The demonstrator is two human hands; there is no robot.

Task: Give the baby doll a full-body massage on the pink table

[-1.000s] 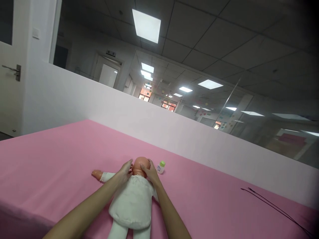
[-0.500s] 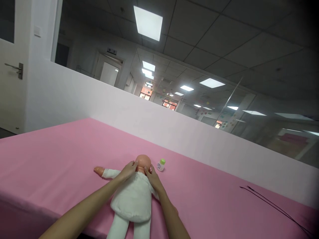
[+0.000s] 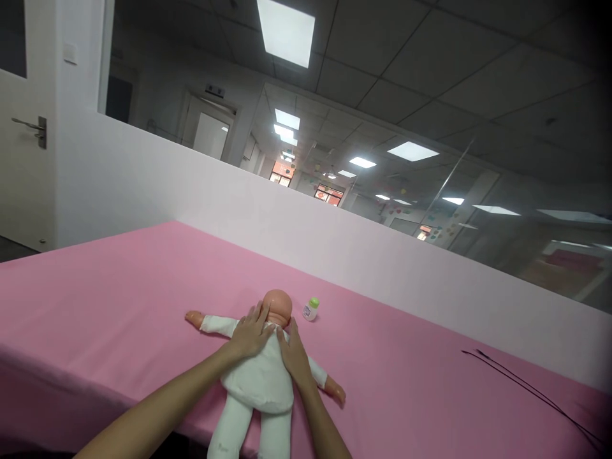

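On the bed-like surface under smooth pink cloth (image 3: 119, 299), near its front edge, you have a doll with a white fabric body and smooth, flesh-toned head and hands (image 3: 262, 386). Position: head pointing away from you, arms spread to both sides, legs running toward you and cut off by the lower picture edge.

Your left hand (image 3: 252, 333): unclenched, laid over the doll's upper torso on the left, fingers extended, tips at the side of the neck and head. Your right hand (image 3: 293, 356): unclenched, resting along the doll's right shoulder, thumb apart from the fingers, fingertips pointing up beside the neck. Pressure from either: cannot tell.

Just right of the doll's head, apart from it: a small, pale, translucent bottle with a lime-green cap (image 3: 310, 310), upright. Well to your right, two thin black cords (image 3: 530, 386) lie on the cloth. Behind, a low white wall (image 3: 268, 223) carries a long glass pane (image 3: 363, 95); far left, a pale door with a metal lever handle (image 3: 29, 166).
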